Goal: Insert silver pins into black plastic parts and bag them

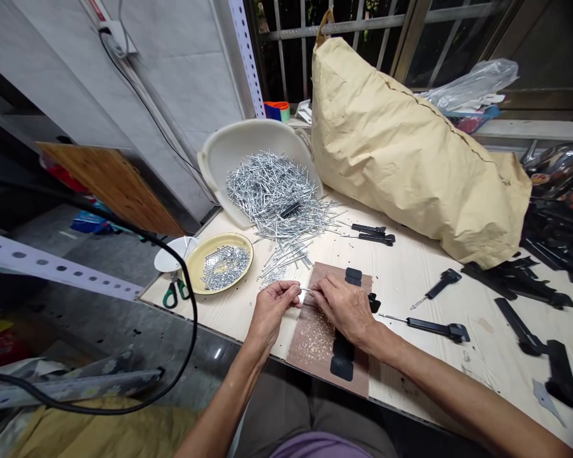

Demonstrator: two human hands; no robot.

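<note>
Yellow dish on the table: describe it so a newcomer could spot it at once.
Find the big pale basin with metal rods spilling onto the table. Just in front of it, by the table's left edge, sits a shallow dish of small shiny metal pieces. Its yellow colour sets it apart from the white dish beside it.

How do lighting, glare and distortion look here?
Head view: piled metal pins glint; head view: barred window reads dark against pale worktable; head view: perforated post leans, likely wide-angle distortion; head view: left hand and right hand look fairly sharp.
</note>
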